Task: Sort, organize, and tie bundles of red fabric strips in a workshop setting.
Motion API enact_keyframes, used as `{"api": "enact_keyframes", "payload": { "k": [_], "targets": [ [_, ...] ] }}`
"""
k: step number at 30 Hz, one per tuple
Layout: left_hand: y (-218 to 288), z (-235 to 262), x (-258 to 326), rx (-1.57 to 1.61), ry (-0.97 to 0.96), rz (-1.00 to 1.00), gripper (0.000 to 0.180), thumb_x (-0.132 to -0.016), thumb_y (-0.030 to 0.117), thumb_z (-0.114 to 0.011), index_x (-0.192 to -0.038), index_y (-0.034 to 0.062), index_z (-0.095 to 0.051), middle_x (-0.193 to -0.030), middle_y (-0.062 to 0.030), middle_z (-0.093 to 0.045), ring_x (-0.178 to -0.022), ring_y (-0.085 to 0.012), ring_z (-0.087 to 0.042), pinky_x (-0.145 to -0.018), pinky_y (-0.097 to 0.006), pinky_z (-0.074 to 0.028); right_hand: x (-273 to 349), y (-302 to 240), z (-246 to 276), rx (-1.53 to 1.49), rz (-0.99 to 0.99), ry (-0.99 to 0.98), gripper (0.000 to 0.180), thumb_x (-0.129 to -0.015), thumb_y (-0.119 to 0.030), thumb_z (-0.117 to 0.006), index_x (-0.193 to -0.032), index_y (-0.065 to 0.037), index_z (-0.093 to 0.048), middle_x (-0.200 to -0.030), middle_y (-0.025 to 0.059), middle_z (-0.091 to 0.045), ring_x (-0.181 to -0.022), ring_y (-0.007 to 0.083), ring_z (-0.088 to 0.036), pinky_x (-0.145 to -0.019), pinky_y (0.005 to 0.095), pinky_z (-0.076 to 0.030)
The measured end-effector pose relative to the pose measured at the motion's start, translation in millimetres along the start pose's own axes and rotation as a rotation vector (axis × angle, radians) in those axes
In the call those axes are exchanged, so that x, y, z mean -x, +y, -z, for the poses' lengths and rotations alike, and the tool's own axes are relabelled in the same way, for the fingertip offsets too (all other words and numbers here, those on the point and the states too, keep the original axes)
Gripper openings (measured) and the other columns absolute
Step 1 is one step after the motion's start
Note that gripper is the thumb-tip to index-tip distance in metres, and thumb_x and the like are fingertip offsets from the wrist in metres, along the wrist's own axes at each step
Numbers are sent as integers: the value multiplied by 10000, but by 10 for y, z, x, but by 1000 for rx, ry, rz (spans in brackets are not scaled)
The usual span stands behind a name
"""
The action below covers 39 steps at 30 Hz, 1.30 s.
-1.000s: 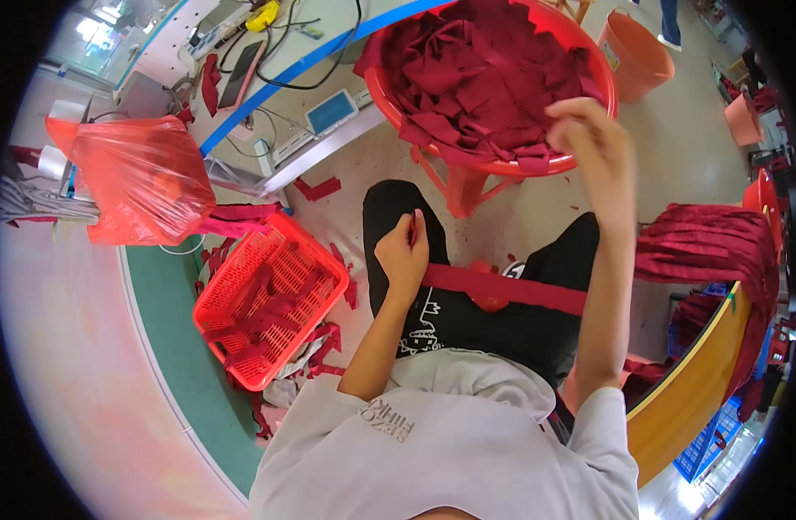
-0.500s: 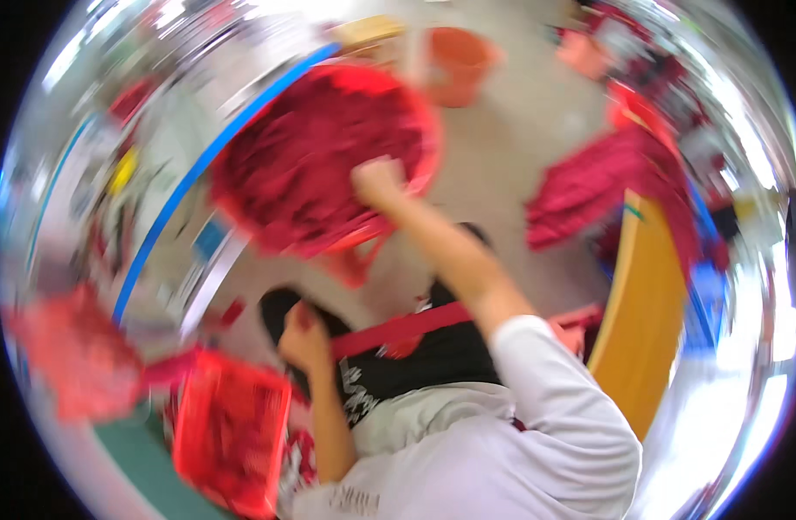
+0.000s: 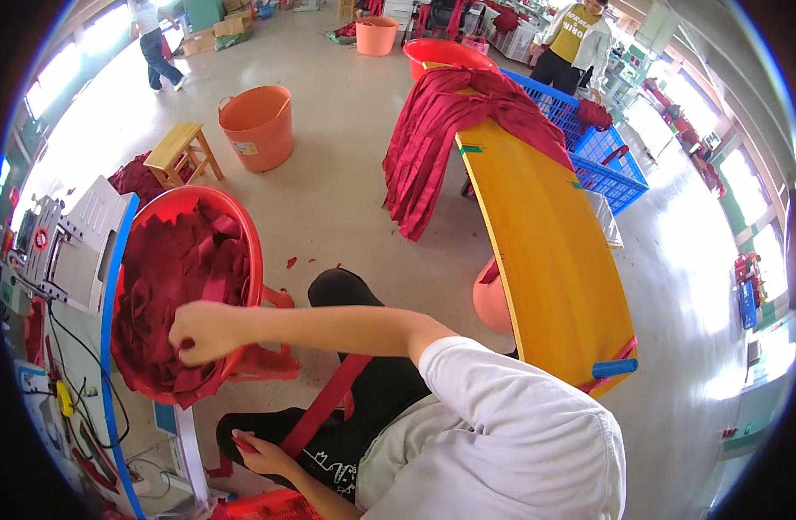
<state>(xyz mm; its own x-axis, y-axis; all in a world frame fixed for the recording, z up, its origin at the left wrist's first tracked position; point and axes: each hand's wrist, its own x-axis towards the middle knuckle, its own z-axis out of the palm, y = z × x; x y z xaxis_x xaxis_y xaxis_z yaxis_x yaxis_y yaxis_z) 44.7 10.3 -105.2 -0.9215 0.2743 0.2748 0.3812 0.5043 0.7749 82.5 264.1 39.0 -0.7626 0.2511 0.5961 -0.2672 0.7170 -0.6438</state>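
Note:
My right hand [image 3: 200,333] reaches across to the left into a round red basin [image 3: 245,232] heaped with dark red fabric pieces [image 3: 168,277]. Its fingers are curled on one piece near the basin's front rim. My left hand [image 3: 255,451] rests low on my knee and pinches the end of a long red strip [image 3: 329,400] that lies across my black trousers. The basin stands on a red plastic stool beside my legs.
A white machine [image 3: 77,243] with cables stands left of the basin. A long yellow table [image 3: 545,243] draped with red cloth [image 3: 450,113] is to the right, a blue crate [image 3: 610,160] behind it. An orange bucket [image 3: 259,126], a wooden stool [image 3: 183,149] and two people [image 3: 575,39] are farther off.
The view has swung round, so the basin now sits at the left. My right hand stays in the basin's fabric; my left hand still holds the red strip on my lap.

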Motion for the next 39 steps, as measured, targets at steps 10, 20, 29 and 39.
{"api": "enact_keyframes", "payload": {
  "k": [10, 20, 29, 39],
  "targets": [
    [196, 247, 44, 1710, -842, 718, 647, -1030, 538, -259, -1066, 42, -673, -460, 19, -282, -420, -120, -239, -433, -277, -242, 1342, -971, -270, -520, -500, -661, 220, -907, -207, -626, -845, -3, -575, -669, 124, -606, -532, 203, -577, -506, 352, -435],
    [345, 441, 241, 890, -736, 660, 150, -951, 188, -562, -1024, 73, -624, -604, 90, -358, -545, -25, -322, -497, -211, -226, 1906, -766, 68, -772, -1010, -307, 103, -956, -91, -570, -945, 8, -596, -800, 24, -621, -672, 73, -598, -558, 214, -471],
    [207, 393, 492, 1157, -630, 918, 421, -1046, 393, -392, -864, 60, -573, -530, 37, -379, -426, -57, -321, -416, -225, -250, 1740, -749, 69, -867, -670, -234, 160, -843, -73, -587, -763, -8, -464, -877, 160, -636, -779, 234, -635, -762, 357, -516],
    [656, 489, 440, 1617, -682, 947, 599, -977, 658, -296, -847, 123, -529, -536, 59, -303, -457, -69, -303, -451, -223, -254, 1595, -917, -22, -782, -641, -491, 233, -833, -46, -624, -712, -8, -428, -693, 54, -476, -681, 125, -528, -704, 293, -461]
  ]
}}
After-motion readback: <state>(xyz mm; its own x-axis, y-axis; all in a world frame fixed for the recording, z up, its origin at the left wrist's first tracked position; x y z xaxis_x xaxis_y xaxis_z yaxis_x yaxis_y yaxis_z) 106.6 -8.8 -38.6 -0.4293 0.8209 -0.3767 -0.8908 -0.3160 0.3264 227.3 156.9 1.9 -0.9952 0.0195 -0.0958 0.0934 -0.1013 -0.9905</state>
